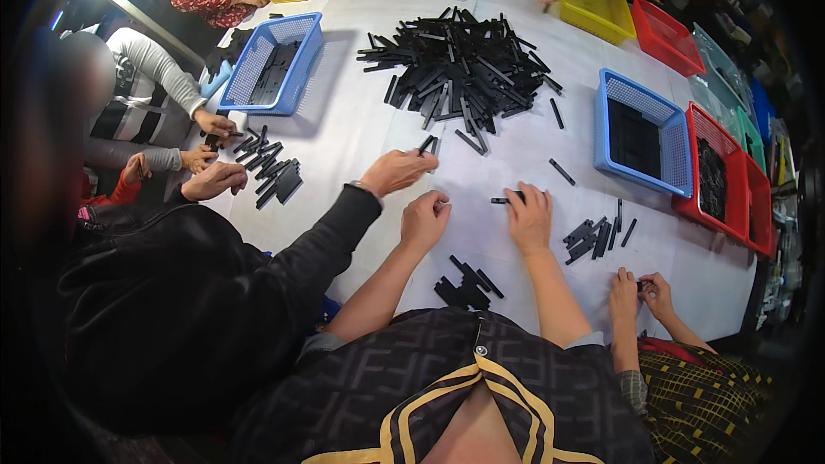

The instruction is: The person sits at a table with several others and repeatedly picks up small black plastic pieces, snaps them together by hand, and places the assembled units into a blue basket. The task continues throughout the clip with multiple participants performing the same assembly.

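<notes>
White table point(344, 112), hands point(424, 222) point(530, 218) apart, black strip point(498, 200) in the right.

Slim, straight black strip point(499, 200), crosswise, in the right hand point(530, 213).

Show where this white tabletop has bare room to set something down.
Bare white tabletop lies between the left-side blue plastic basket and the large heap of black strips, and between the wearer's left hand and right hand. Crowded: the heap itself.
</notes>
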`<act>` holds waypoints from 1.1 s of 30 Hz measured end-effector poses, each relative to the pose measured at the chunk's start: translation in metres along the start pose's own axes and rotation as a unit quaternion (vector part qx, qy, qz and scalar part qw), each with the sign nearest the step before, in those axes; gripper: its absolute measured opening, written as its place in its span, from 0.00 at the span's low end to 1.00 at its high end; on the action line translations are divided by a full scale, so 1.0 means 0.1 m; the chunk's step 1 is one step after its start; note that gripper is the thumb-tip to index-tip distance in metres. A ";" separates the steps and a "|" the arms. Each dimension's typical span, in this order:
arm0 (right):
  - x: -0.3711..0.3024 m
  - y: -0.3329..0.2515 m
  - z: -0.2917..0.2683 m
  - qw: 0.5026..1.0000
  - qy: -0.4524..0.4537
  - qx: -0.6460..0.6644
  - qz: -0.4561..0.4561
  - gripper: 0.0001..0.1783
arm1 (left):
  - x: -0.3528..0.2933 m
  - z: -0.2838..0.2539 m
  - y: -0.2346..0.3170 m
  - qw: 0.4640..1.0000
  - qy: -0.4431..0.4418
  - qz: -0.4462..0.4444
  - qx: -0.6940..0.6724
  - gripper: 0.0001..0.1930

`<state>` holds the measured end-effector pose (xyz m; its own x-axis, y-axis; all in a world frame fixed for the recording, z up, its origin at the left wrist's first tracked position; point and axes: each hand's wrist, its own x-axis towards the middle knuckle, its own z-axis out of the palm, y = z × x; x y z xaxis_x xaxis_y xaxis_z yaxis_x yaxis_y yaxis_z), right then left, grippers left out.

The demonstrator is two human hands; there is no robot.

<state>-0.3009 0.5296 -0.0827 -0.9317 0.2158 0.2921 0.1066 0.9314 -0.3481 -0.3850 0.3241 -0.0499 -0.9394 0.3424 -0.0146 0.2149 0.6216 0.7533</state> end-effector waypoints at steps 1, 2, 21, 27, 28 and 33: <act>-0.04 0.12 -0.04 0.999 0.024 -0.018 0.022 0.16 | 0.03 0.02 -0.03 1.000 0.005 -0.001 0.004 0.09; -0.09 0.25 -0.08 0.997 0.047 -0.035 0.043 0.15 | 0.06 0.03 -0.07 1.000 0.011 -0.003 0.007 0.10; 0.18 -0.04 0.07 0.994 -0.090 -0.059 -0.005 0.33 | 0.52 -0.14 -0.15 0.986 0.009 -0.143 0.089 0.12; 0.18 0.51 -0.05 0.978 -0.037 -0.171 0.115 0.35 | 0.18 -0.10 -0.19 0.987 0.023 -0.142 -0.069 0.12; 0.19 0.58 -0.07 0.979 -0.041 -0.168 0.111 0.34 | 0.17 -0.08 -0.14 0.986 0.009 -0.134 -0.095 0.11; 0.24 0.79 -0.10 0.972 -0.049 -0.168 0.154 0.31 | 0.15 0.04 0.11 0.970 -0.043 -0.087 -0.224 0.09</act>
<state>-0.3116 0.6110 -0.0939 -0.8640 0.4867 0.1285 0.4785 0.8734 -0.0906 -0.3962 0.3386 -0.0446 -0.9213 0.3287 -0.2079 -0.1010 0.3139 0.9441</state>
